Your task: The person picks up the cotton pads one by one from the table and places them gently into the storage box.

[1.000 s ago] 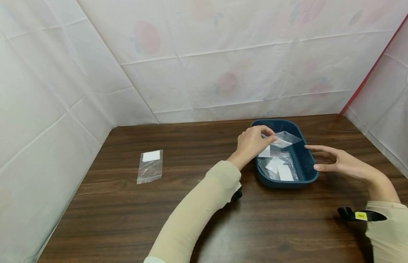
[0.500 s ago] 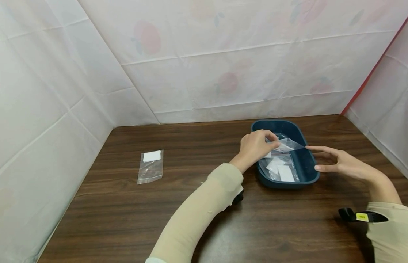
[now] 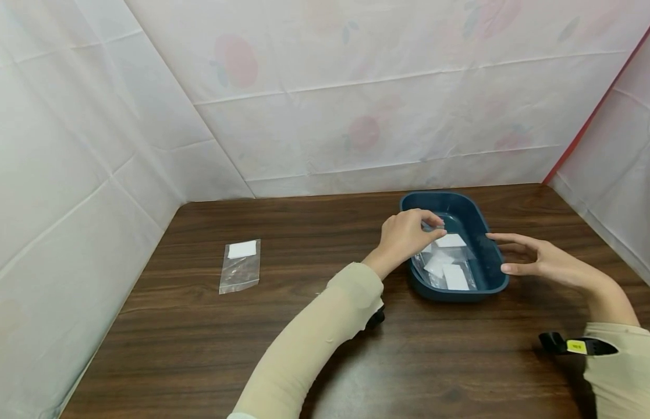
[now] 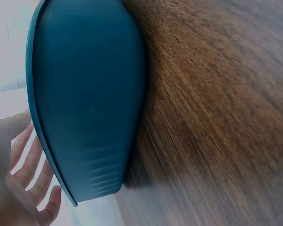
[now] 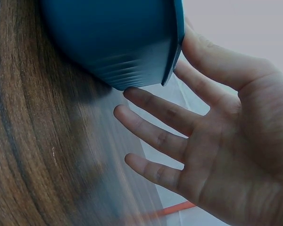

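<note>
My left hand (image 3: pixel 408 233) reaches over the left rim of a dark blue plastic basin (image 3: pixel 489 273). Its thumb and index finger pinch the edge of a small clear zip bag with a white card (image 3: pixel 450 240) in it, low over the other bags. Several such bags with white cards (image 3: pixel 455 276) lie in the basin's left part. In the left wrist view the basin wall (image 4: pixel 85 94) hides those fingertips. At the basin's right side is my right hand (image 3: pixel 544 259), fingers spread; in the right wrist view its thumb and index finger lie right at the rim, holding nothing else.
Apart on the left of the brown wood-grain table (image 3: pixel 304 349) lies one more clear zip bag (image 3: pixel 240 270) with a white card. Pale printed cloth (image 3: pixel 325 116) hangs behind the table and along both sides.
The bag at my left fingertips, which stretched toward the right rim, has dropped lower and turned toward the near side. The left hand has shifted slightly right and down; the right hand stays at the rim.
</note>
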Motion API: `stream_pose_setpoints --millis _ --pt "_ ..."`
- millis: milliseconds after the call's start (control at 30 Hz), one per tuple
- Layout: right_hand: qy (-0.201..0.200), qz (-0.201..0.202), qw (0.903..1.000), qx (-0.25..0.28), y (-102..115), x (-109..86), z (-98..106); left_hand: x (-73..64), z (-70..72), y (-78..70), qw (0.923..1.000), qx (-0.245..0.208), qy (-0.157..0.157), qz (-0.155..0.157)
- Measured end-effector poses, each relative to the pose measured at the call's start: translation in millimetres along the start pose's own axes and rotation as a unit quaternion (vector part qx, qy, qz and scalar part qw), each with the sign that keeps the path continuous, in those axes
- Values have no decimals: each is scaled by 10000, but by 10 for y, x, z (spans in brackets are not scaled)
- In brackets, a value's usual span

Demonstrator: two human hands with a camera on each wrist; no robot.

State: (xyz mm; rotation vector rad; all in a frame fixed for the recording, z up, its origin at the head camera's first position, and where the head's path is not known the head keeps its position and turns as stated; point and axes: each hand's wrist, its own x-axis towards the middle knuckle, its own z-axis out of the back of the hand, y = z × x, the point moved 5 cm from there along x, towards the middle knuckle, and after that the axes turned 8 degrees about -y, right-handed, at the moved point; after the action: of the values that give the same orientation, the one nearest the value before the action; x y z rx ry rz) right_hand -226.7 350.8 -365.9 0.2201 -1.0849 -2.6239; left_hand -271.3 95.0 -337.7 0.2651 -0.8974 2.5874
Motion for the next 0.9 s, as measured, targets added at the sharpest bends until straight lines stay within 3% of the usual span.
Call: stream_pose_setpoints --millis 433,900 --pt "-28 -72 10000 14 0 -18 5 -39 127 3 9996 -198 -90 -161" --pt "-38 -136 9999 10 17 -32 -2 -205 398 -56 9956 -604 -177 -689"
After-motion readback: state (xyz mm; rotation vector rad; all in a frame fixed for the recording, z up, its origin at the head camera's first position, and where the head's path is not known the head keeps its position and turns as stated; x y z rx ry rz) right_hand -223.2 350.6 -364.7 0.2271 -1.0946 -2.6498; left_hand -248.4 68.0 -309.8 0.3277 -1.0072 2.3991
